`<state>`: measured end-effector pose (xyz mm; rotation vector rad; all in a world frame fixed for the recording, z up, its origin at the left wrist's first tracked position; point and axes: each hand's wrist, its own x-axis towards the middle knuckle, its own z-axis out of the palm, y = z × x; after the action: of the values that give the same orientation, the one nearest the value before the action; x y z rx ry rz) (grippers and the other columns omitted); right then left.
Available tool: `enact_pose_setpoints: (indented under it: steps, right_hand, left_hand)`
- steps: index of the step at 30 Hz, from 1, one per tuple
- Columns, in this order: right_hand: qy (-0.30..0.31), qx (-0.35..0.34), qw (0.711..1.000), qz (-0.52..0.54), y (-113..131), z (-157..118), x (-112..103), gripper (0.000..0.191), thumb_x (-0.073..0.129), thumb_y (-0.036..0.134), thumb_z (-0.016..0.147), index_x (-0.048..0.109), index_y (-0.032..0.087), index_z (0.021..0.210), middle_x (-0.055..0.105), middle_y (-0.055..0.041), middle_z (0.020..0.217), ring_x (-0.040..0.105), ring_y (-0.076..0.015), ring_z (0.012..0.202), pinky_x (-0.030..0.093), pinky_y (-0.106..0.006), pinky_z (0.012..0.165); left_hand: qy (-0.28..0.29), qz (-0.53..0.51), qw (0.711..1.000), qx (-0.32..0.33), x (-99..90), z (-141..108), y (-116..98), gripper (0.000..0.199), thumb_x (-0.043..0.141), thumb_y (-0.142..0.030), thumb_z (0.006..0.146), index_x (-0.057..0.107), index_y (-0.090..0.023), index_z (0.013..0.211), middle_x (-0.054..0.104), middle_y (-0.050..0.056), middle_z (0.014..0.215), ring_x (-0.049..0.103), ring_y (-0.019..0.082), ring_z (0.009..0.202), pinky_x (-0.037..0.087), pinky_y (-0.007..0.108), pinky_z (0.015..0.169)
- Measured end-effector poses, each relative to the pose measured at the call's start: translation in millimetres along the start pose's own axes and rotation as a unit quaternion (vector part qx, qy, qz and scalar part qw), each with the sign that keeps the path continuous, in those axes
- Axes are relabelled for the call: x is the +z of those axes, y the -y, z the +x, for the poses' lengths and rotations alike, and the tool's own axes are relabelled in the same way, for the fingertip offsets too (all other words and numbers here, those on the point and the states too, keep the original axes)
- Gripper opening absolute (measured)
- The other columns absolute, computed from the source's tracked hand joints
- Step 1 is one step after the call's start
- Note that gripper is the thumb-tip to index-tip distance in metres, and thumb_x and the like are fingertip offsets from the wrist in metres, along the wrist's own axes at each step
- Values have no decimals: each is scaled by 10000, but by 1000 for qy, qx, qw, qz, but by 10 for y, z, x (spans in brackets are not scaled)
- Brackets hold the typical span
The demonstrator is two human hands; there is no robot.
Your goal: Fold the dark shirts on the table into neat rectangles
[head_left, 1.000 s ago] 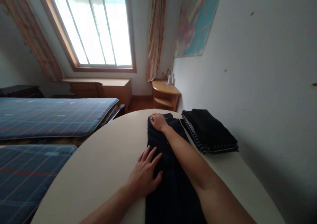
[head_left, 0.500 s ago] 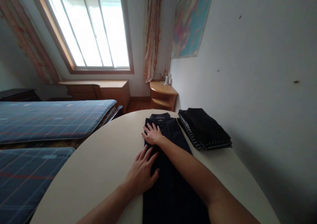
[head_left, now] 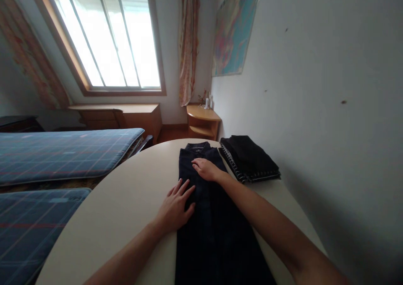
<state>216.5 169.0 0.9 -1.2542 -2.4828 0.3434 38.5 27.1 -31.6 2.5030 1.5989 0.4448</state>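
A dark navy collared shirt [head_left: 201, 218] lies on the table as a long, narrow strip, its collar [head_left: 197, 147] at the far end. My left hand [head_left: 176, 205] rests over the shirt's left edge, fingers spread and flat, holding nothing. Higher up, my right hand [head_left: 206, 169] lies on the shirt's chest below the collar. Its fingers point left and sit close together, stretched out over the fabric with nothing visible in them. My right forearm crosses the shirt's right side and hides part of it.
The round cream table [head_left: 132, 197] carries a stack of folded black clothes [head_left: 250, 157] right of the collar, close to the wall [head_left: 308, 142]. Plaid mattresses [head_left: 69, 155] lie to the left. A corner shelf [head_left: 204, 113] and a desk [head_left: 141, 113] stand beyond the table.
My right hand has slid right from the shirt's left edge toward its middle, and its fingers have drawn together. My left hand stays at the left edge. The view has shifted slightly right.
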Motion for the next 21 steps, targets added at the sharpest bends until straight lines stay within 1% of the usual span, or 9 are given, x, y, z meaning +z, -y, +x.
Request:
enact_pose_setpoints:
  steps: [2,5,7,9,10,12,15,19,21]
  right_hand:
    - [-9,-4,1000,-27,39,-290,-48,417,422,277,991,596,97,1325,571,-144,1405,479,-201,1341,306,-316,1159]
    - [-11,-8,999,-49,187,-705,-53,444,401,334,1003,547,192,1399,485,-107,1495,408,-216,1397,280,-385,1178]
    - [16,13,998,-55,308,-921,-12,490,363,426,1014,480,262,1461,380,-79,1573,309,-266,1457,239,-494,1185]
    - [62,47,996,-52,404,-1056,47,566,325,520,1007,397,280,1514,251,-73,1629,196,-318,1497,184,-591,1176]
    - [81,62,994,-50,435,-1088,76,605,309,551,1001,354,272,1537,191,-73,1645,146,-331,1508,151,-618,1174]
    - [104,80,990,-46,457,-1080,122,660,282,578,996,277,247,1566,104,-73,1657,72,-327,1520,84,-633,1178]
    - [112,97,988,-37,407,-933,157,680,254,583,995,222,238,1581,49,-61,1662,14,-299,1527,18,-619,1185]
    - [110,114,987,-35,274,-650,187,677,260,591,988,221,264,1580,45,-42,1666,11,-284,1528,3,-597,1190]
    - [101,121,987,-40,211,-520,207,673,249,593,988,231,267,1577,56,-36,1667,20,-279,1528,10,-587,1193]
  left_hand:
    - [0,6,1000,1,6,2,3,581,526,-384,928,427,-298,1495,290,30,1616,174,283,1509,218,499,1208]
    - [4,20,1000,3,10,6,13,576,513,-402,936,420,-304,1496,289,26,1617,172,281,1510,186,520,1212]
    - [7,29,1000,6,9,11,22,580,504,-411,938,414,-294,1499,290,32,1617,170,279,1510,180,521,1212]
    - [8,33,999,11,7,25,34,583,497,-417,942,403,-292,1504,294,37,1615,172,275,1510,178,520,1211]
    - [9,35,999,14,5,37,44,581,494,-422,943,402,-293,1503,300,39,1613,177,273,1509,174,521,1211]
    - [8,38,999,21,0,82,76,570,488,-432,947,414,-291,1494,315,47,1608,190,273,1507,165,526,1210]
    - [0,45,999,29,-10,211,158,544,477,-436,949,450,-282,1470,349,56,1592,226,271,1497,169,523,1208]
    - [-11,65,998,24,-50,463,275,506,464,-431,953,496,-283,1436,406,57,1561,276,275,1480,181,524,1204]
    - [-19,84,996,22,-81,569,292,471,466,-388,956,522,-282,1411,441,63,1539,289,279,1474,178,527,1204]
